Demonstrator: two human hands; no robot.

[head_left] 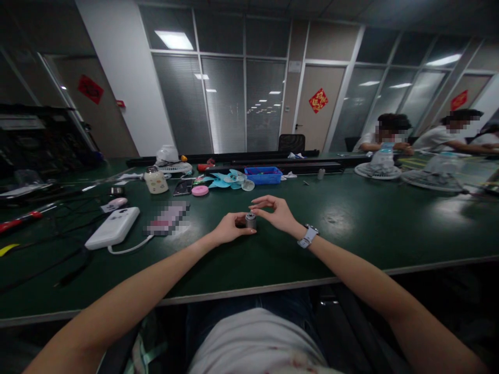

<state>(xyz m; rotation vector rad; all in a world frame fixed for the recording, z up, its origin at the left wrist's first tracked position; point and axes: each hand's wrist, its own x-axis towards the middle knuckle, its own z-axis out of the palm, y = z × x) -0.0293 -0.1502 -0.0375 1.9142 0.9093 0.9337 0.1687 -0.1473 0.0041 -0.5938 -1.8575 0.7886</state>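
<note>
A small grey metal cylinder (250, 219) stands upright on the dark green table (351, 228). My left hand (231, 228) is curled round its left side, thumb and fingers holding it. My right hand (275, 210) hovers over its top, thumb and forefinger pinched at the cylinder's upper end, the other fingers spread. A watch with a pale strap (307, 236) sits on my right wrist.
A white power bank (113, 227) with its cable lies to the left among black cords. Farther back are a pink disc (200, 190), pale blue fan blades (228, 179), a blue tray (263, 175) and a cream jar (156, 181). Two people sit at the far right beside fan grilles (377, 170).
</note>
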